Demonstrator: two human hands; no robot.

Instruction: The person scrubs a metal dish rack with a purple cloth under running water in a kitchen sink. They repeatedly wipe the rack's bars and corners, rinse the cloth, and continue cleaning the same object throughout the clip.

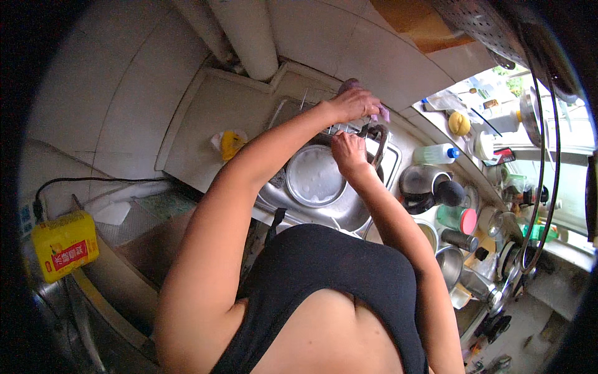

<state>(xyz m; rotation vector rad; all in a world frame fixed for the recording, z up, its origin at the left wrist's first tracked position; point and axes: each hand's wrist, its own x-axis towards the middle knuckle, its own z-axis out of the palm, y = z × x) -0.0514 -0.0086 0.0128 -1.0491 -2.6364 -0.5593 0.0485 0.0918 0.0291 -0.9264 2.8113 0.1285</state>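
Observation:
My left hand [356,104] is at the far side of a steel sink, with a purple cloth [384,112] bunched at its fingers. My right hand [349,150] is closed beside a wire rack [340,127], nearer to me; what lies inside its fingers is hidden. A dark faucet [382,142] stands just right of it. Below my hands, a round metal lid or pan [316,176] with wet spots lies in the sink [299,211].
A yellow packet [232,144] lies left of the sink. To the right stand a kettle [422,183], a blue-capped bottle [435,154], a red-lidded jar [455,219] and several metal pots. A yellow package [65,245] is at the far left.

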